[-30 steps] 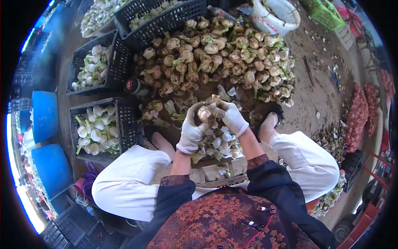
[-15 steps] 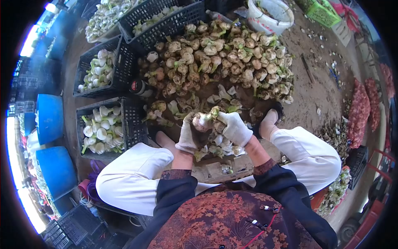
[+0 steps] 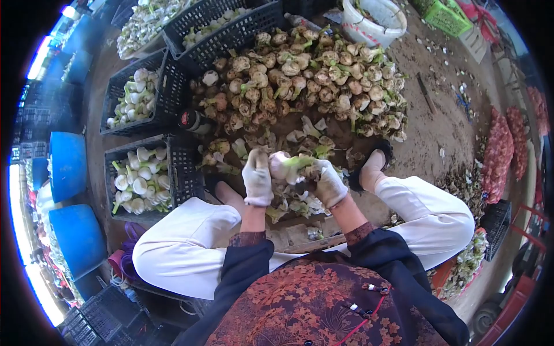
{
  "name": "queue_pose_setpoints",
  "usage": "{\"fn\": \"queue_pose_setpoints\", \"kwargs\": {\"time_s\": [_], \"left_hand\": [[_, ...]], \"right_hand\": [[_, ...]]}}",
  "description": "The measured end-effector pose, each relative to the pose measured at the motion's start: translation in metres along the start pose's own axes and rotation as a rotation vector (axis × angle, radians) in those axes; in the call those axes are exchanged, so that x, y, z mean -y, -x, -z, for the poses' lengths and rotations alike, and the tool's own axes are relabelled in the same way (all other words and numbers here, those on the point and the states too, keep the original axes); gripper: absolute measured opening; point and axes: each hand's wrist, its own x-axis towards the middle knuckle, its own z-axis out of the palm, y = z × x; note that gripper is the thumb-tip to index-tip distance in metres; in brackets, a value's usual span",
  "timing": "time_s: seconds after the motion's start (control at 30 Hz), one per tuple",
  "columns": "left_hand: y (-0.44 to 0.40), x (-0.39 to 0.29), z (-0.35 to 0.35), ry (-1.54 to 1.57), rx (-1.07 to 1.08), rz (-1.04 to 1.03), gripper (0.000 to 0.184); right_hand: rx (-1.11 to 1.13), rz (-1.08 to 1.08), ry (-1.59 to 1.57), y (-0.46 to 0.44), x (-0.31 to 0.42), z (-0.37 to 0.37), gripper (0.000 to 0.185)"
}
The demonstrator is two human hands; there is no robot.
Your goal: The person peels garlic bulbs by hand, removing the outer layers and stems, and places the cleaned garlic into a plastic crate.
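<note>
Between my gloved hands is a garlic bulb [image 3: 280, 166], its pale head toward the left and its green stem toward the right. My right hand [image 3: 330, 183] is closed around the stem end. My left hand [image 3: 257, 177] has its fingers closed beside the head; what they pinch, if anything, is too small to make out. Beneath my hands lies a heap of peeled skins [image 3: 303, 206]. Beyond them spreads a large pile of soil-covered garlic bulbs [image 3: 311, 75] with short stems.
Black crates of white garlic [image 3: 173, 190], [image 3: 167, 95] stand on the left, beside a dark round-topped container [image 3: 195, 121]. A white bucket [image 3: 375, 32] is at the back, a green crate [image 3: 447, 17] behind it. Red net sacks [image 3: 497, 155] lie right, blue tubs [image 3: 69, 167] far left.
The bulb's head has turned from brownish to pale, with its green stem now pointing right. My left hand has changed from cupping the bulb to closed fingers beside it.
</note>
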Motion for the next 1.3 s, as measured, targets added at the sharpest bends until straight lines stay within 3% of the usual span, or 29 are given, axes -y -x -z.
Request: {"fn": "queue_pose_setpoints", "kwargs": {"time_s": [0.07, 0.1, 0.13, 0.2, 0.27, 0.37, 0.4, 0.47, 0.5, 0.57, 0.6, 0.67, 0.7, 0.73, 0.8, 0.83, 0.87, 0.93, 0.97, 1.07, 1.1, 1.13, 1.17, 1.23, 1.3], "left_hand": [[0.020, -0.025, -0.016, 0.122, 0.160, -0.176, 0.034], [0.032, -0.042, -0.016, 0.031, 0.271, -0.174, 0.050], [0.032, -0.036, -0.014, 0.027, 0.275, -0.165, 0.050], [0.029, -0.025, -0.009, 0.060, 0.289, -0.124, 0.056], [0.024, -0.034, -0.011, 0.052, 0.264, -0.063, 0.057], [0.031, -0.040, -0.006, 0.338, 0.405, 0.095, 0.056], [0.032, -0.039, -0.005, 0.410, 0.433, 0.175, 0.064], [0.035, -0.047, -0.005, 0.588, 0.484, 0.270, 0.070], [0.032, -0.046, -0.006, 0.594, 0.483, 0.266, 0.070], [0.026, -0.039, -0.008, 0.600, 0.508, 0.211, 0.074], [0.026, -0.038, -0.006, 0.601, 0.505, 0.210, 0.074], [0.023, -0.037, 0.001, 0.674, 0.486, 0.266, 0.076], [0.026, -0.052, -0.006, 0.625, 0.458, 0.168, 0.074], [0.025, -0.047, -0.003, 0.621, 0.464, 0.172, 0.074], [0.023, -0.040, 0.003, 0.333, 0.437, 0.134, 0.067], [0.026, -0.044, 0.001, 0.399, 0.485, 0.081, 0.063], [0.031, -0.050, 0.003, 0.497, 0.498, 0.203, 0.063], [0.035, -0.064, 0.001, 0.610, 0.521, 0.298, 0.067], [0.035, -0.063, 0.001, 0.613, 0.516, 0.299, 0.067], [0.030, -0.060, -0.004, 0.608, 0.459, 0.306, 0.071], [0.031, -0.058, -0.007, 0.569, 0.436, 0.246, 0.071], [0.032, -0.055, -0.008, 0.528, 0.413, 0.190, 0.070], [0.029, -0.042, -0.011, 0.370, 0.337, 0.113, 0.065], [0.026, -0.034, -0.009, 0.365, 0.326, 0.108, 0.060], [0.028, -0.035, -0.009, 0.484, 0.297, 0.178, 0.053]], "right_hand": [[-0.090, 0.026, -0.002, 0.008, 0.013, -0.009, 0.018], [0.054, 0.082, 0.184, 0.006, 0.020, -0.004, 0.018], [0.198, 0.132, 0.369, 0.004, 0.023, 0.000, 0.018], [0.065, 0.128, 0.476, -0.007, 0.024, -0.004, 0.018], [-0.073, 0.555, 0.937, -0.037, 0.008, 0.005, 0.019], [-0.242, 0.489, 0.813, -0.057, 0.015, 0.015, 0.020], [-0.313, 0.489, 1.006, -0.051, 0.028, 0.006, 0.021], [-0.234, 0.437, 0.654, -0.080, 0.016, 0.041, 0.022], [-0.232, 0.439, 0.660, -0.071, 0.023, 0.032, 0.022], [0.059, -0.002, -0.135, -0.032, 0.041, -0.005, 0.027], [0.060, -0.004, -0.133, -0.025, 0.044, -0.008, 0.027], [0.060, 0.414, 0.767, -0.014, 0.045, -0.013, 0.034], [0.050, 0.549, 0.808, -0.007, 0.042, -0.020, 0.028], [0.044, 0.551, 0.804, -0.009, 0.037, -0.015, 0.028], [0.116, 0.351, 0.651, -0.015, 0.027, -0.007, 0.022], [-0.029, 0.470, 0.882, -0.017, 0.033, -0.008, 0.021], [-0.125, 0.537, 0.966, -0.022, 0.033, -0.003, 0.023], [-0.217, 0.481, 0.741, -0.021, 0.040, 0.003, 0.021], [-0.112, 0.423, 0.613, -0.020, 0.040, 0.010, 0.021], [0.057, 0.482, 0.710, 0.003, 0.044, -0.014, 0.022], [0.058, 0.309, 0.569, 0.016, 0.042, -0.029, 0.023], [0.078, 0.406, 0.910, 0.011, 0.031, -0.019, 0.025], [0.079, 0.471, 0.995, 0.014, 0.027, -0.020, 0.025], [0.085, 0.540, 1.084, 0.015, 0.026, -0.022, 0.026], [-0.139, 0.576, 1.127, 0.010, 0.034, -0.016, 0.022]]}}
